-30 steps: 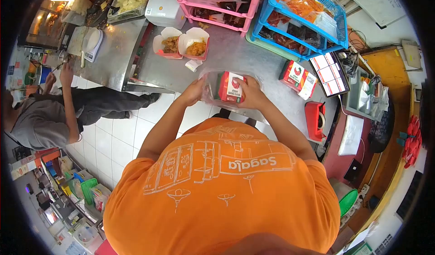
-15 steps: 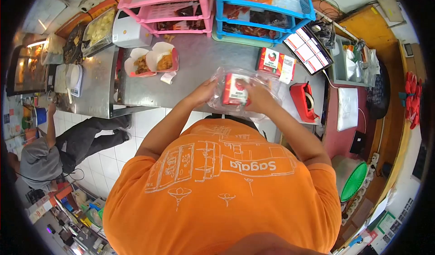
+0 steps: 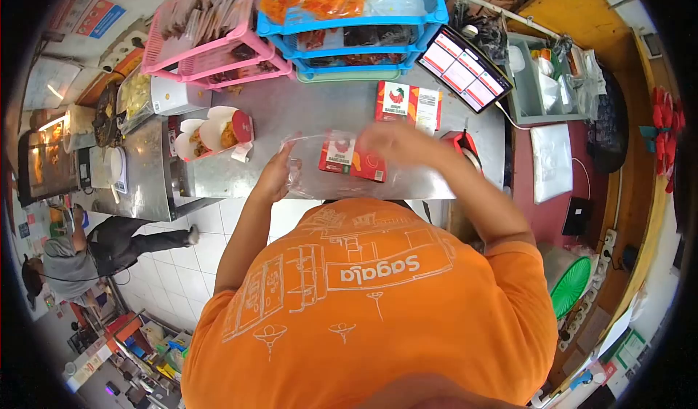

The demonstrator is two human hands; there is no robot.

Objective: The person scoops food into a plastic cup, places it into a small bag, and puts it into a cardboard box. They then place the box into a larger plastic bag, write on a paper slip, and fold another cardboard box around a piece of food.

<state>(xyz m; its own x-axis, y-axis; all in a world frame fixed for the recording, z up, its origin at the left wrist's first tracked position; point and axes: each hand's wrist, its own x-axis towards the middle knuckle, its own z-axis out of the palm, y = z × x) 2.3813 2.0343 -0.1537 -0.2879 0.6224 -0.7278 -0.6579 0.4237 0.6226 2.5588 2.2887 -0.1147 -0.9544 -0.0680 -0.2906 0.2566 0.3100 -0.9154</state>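
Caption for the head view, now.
Left hand holds clear bag around red box; right hand blurred beside it.

Bright indoor light, soft glare on steel counter (image 3: 291, 111), motion-blurred right hand (image 3: 400, 143), fisheye-curved dark edges

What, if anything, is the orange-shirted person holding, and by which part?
Left hand: clear plastic bag, by its left edge. Right hand: too blurred to tell.

Takeaway food kitchen, metal counter (image 3: 273, 107), boxed fried chicken (image 3: 211, 134), stacked packet trays (image 3: 352, 34)
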